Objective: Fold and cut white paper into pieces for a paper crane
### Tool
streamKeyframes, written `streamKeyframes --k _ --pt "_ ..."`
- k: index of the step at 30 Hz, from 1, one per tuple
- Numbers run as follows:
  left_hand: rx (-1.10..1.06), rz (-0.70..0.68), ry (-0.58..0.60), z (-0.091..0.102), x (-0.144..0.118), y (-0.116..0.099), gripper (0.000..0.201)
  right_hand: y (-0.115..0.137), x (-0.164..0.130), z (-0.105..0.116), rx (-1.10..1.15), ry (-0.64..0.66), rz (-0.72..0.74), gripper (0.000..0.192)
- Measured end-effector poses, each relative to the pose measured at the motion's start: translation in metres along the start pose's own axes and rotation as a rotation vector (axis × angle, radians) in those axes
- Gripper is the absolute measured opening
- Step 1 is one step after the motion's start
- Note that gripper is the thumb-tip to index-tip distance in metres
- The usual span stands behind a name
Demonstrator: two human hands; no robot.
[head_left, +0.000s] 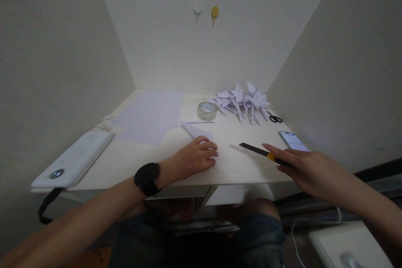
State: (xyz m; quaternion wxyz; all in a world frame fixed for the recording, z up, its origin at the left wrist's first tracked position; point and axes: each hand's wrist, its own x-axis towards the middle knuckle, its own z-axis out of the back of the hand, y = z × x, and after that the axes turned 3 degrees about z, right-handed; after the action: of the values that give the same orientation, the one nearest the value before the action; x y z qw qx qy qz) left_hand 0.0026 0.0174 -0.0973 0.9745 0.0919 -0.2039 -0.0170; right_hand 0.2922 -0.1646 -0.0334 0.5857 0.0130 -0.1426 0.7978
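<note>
My right hand (303, 166) has its grip closed on a black and yellow utility knife (263, 153) near the table's front edge, on the right side. The knife's long axis runs left and slightly away from me, its tip aimed toward the folded white paper (198, 132). That paper lies left of the blade, near the middle of the front edge, and my left hand (195, 157) is pressed flat on it, fingers curled loosely over its near end, clasping nothing. The left hand is touching the paper; the blade is apart from it.
</note>
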Motion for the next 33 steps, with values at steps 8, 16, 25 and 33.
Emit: streamKeyframes --k 8,16,25,33 --pt "-0.328 0.383 -0.019 0.010 -0.041 -0.003 0.024 0.015 0.019 -0.026 0.211 0.017 0.027 0.048" --pt "-0.575 0.453 0.067 0.022 -0.059 0.008 0.026 0.039 0.042 -0.033 0.261 0.033 0.139 0.043" --pt "-0.765 0.726 0.110 0.029 -0.048 0.009 0.018 0.042 0.044 -0.044 0.251 0.094 0.170 0.043" --pt "-1.100 0.799 0.209 0.025 -0.044 0.020 0.039 0.039 0.038 -0.038 0.241 0.042 0.098 0.045"
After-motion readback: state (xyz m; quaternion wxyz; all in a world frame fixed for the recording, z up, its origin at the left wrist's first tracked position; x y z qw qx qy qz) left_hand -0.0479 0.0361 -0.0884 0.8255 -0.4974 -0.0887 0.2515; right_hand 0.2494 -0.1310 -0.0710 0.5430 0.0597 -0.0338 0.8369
